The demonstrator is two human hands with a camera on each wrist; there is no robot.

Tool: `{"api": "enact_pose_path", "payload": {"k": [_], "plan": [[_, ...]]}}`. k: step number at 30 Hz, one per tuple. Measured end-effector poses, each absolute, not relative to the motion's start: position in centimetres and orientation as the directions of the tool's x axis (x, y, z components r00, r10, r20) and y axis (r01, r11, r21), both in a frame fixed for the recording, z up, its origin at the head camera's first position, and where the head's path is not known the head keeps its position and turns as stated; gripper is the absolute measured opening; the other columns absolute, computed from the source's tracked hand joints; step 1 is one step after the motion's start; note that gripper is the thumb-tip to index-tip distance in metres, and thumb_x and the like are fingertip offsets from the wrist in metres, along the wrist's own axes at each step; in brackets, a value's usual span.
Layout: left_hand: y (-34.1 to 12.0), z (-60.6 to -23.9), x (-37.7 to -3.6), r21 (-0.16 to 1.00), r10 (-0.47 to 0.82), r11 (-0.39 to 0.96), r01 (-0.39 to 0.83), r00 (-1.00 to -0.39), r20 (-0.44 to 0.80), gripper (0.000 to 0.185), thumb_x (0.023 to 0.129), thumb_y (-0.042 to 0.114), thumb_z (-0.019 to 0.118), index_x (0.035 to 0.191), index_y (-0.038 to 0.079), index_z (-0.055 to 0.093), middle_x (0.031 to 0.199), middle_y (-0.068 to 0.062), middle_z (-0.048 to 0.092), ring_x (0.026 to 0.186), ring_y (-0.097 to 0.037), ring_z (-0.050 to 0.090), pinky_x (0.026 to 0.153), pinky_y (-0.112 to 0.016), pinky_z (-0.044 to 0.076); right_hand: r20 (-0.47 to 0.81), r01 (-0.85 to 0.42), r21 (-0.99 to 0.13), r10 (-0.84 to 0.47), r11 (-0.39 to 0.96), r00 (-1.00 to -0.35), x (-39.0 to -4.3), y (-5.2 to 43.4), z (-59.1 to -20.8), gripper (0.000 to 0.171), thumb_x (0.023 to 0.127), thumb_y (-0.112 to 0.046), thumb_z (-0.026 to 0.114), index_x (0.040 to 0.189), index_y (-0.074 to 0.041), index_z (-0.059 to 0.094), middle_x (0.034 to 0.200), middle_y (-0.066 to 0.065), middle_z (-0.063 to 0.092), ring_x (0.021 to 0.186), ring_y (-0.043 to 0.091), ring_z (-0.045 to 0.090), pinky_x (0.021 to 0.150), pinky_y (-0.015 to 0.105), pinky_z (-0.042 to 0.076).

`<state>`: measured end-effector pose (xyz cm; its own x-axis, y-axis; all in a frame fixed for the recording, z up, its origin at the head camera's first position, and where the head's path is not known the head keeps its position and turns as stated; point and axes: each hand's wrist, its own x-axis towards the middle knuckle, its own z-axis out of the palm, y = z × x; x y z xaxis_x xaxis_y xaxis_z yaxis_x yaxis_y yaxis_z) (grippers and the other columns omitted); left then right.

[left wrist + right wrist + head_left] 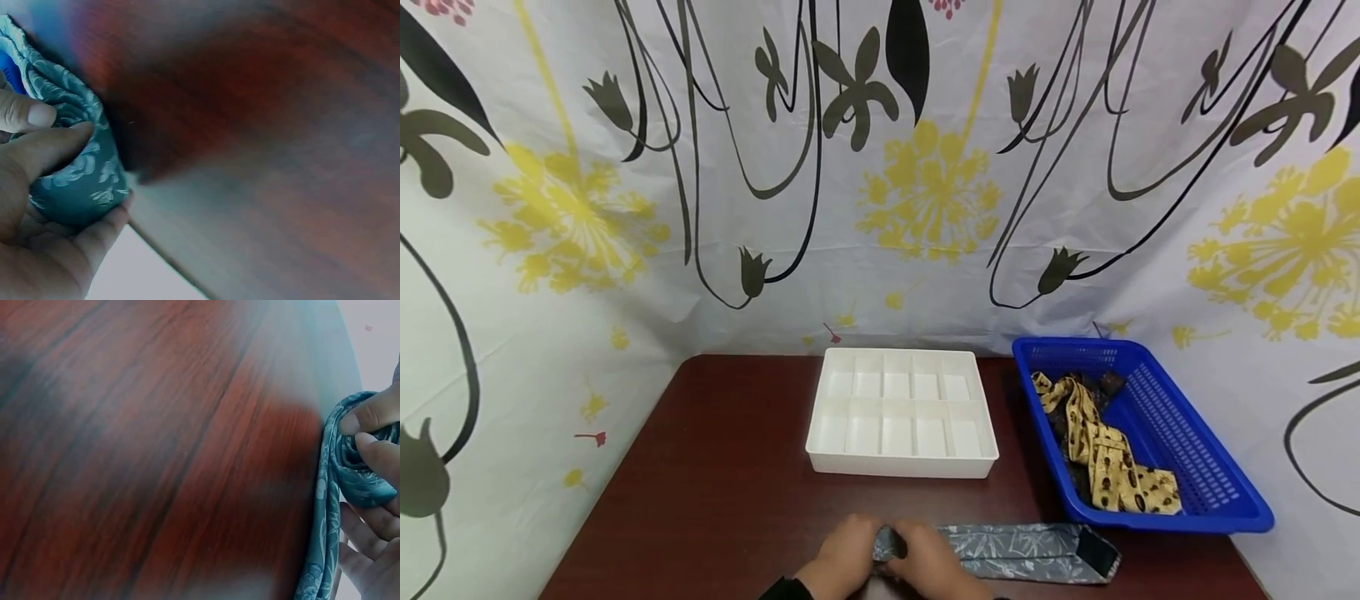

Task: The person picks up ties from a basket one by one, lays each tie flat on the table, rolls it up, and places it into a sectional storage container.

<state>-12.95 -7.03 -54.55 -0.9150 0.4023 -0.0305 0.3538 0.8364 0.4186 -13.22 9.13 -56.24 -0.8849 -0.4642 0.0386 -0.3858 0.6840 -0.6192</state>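
Observation:
A grey necktie (1022,548) with a pale leaf pattern lies along the front of the table, one end wound into a roll. My left hand (847,550) grips the rolled end (81,187) from the left, thumb on the inner coils. From the other side my right hand (931,560) also holds the roll, its thumb and fingers at the coil. In the right wrist view the unrolled length of tie (322,519) runs away from the coil (362,478). To the right, in the head view, the flat end shows a dark patch.
Behind the hands stands a white tray (902,467) divided into several compartments. A blue basket (1210,442) at the right holds a yellow patterned tie (1105,467) and darker cloth. The brown tabletop (715,467) extends to the left, and a flowered cloth (925,300) hangs behind.

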Motion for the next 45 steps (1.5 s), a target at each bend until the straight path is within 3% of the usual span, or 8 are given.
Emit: {"api": "enact_pose_path", "payload": {"k": [4,8,13,22,31,35,39,45], "plan": [[-8.0,-55.9,-13.2,0.547,0.463,0.741,0.39,-0.886,0.005,0.029,0.072,0.008,0.077,0.096,0.016,0.061,0.091,0.008,0.059,0.089,-0.009,0.056,0.077,-0.027,0.048,0.054,-0.391,-0.655,-0.475,0.647,-0.878,-13.4,9.2,-56.5,0.031,0.071,-0.014,0.08,0.1,-0.007,0.069,0.095,0.0,0.07,0.088,0.009,0.063,0.075,0.03,0.052],[-8.7,-57.5,-13.0,0.654,0.462,0.643,0.4,-0.883,0.086,0.049,0.063,0.003,0.08,0.107,0.013,0.06,0.102,0.006,0.06,0.097,-0.009,0.054,0.084,-0.029,0.048,0.051,-0.389,-0.678,-0.487,0.624,-0.872,-13.6,9.3,-56.7,0.035,0.071,-0.016,0.081,0.103,-0.009,0.071,0.097,-0.003,0.071,0.091,0.006,0.063,0.08,0.03,0.052],[-8.8,-58.2,-12.8,0.678,0.424,0.629,0.38,-0.899,0.11,0.038,0.07,0.008,0.08,0.104,0.014,0.063,0.1,0.006,0.063,0.095,-0.006,0.057,0.084,-0.028,0.05,0.068,-0.424,-0.661,-0.513,0.619,-0.856,-13.6,9.4,-56.8,0.031,0.071,-0.018,0.08,0.1,-0.012,0.071,0.095,-0.008,0.07,0.088,0.002,0.061,0.077,0.026,0.052],[-7.4,-56.1,-13.4,0.54,0.445,0.739,0.403,-0.894,0.057,0.009,0.083,0.014,0.069,0.085,0.021,0.065,0.082,0.011,0.063,0.082,0.0,0.057,0.069,-0.022,0.049,0.047,-0.423,-0.61,-0.502,0.67,-0.864,-13.9,9.8,-56.7,0.031,0.072,-0.023,0.08,0.1,-0.012,0.071,0.091,-0.007,0.069,0.085,0.004,0.061,0.072,0.028,0.052],[-6.0,-54.7,-13.4,0.31,0.404,0.879,0.362,-0.911,-0.083,0.017,0.082,0.001,0.068,0.097,0.009,0.066,0.092,-0.004,0.065,0.09,-0.017,0.062,0.072,-0.03,0.053,0.014,-0.381,-0.571,-0.456,0.727,-0.89,-13.9,9.8,-56.6,0.036,0.068,-0.021,0.08,0.101,-0.008,0.069,0.092,0.0,0.069,0.085,0.011,0.063,0.074,0.034,0.053],[-6.8,-55.4,-13.4,0.456,0.419,0.807,0.375,-0.908,0.006,0.025,0.074,-0.001,0.072,0.093,0.013,0.062,0.089,0.004,0.061,0.089,-0.012,0.059,0.075,-0.029,0.051,0.031,-0.375,-0.561,-0.434,0.738,-0.9,-13.9,9.7,-56.6,0.038,0.069,-0.021,0.079,0.104,-0.007,0.07,0.096,0.003,0.07,0.089,0.015,0.064,0.077,0.036,0.053],[-8.4,-57.0,-13.5,0.704,0.438,0.598,0.383,-0.892,0.113,0.038,0.066,-0.001,0.074,0.098,0.015,0.059,0.094,0.009,0.059,0.091,-0.006,0.054,0.08,-0.028,0.048,0.033,-0.364,-0.591,-0.429,0.72,-0.903,-13.9,9.7,-56.7,0.034,0.07,-0.02,0.079,0.101,-0.011,0.071,0.094,-0.001,0.069,0.086,0.012,0.062,0.075,0.033,0.052],[-9.0,-57.8,-13.4,0.785,0.408,0.532,0.318,-0.908,0.091,0.044,0.064,-0.002,0.077,0.105,0.008,0.062,0.101,0.001,0.063,0.092,-0.007,0.057,0.08,-0.027,0.05,0.03,-0.359,-0.601,-0.429,0.714,-0.903,-13.8,9.7,-56.7,0.034,0.07,-0.02,0.08,0.101,-0.011,0.072,0.094,-0.001,0.069,0.087,0.011,0.062,0.075,0.033,0.052]]}}
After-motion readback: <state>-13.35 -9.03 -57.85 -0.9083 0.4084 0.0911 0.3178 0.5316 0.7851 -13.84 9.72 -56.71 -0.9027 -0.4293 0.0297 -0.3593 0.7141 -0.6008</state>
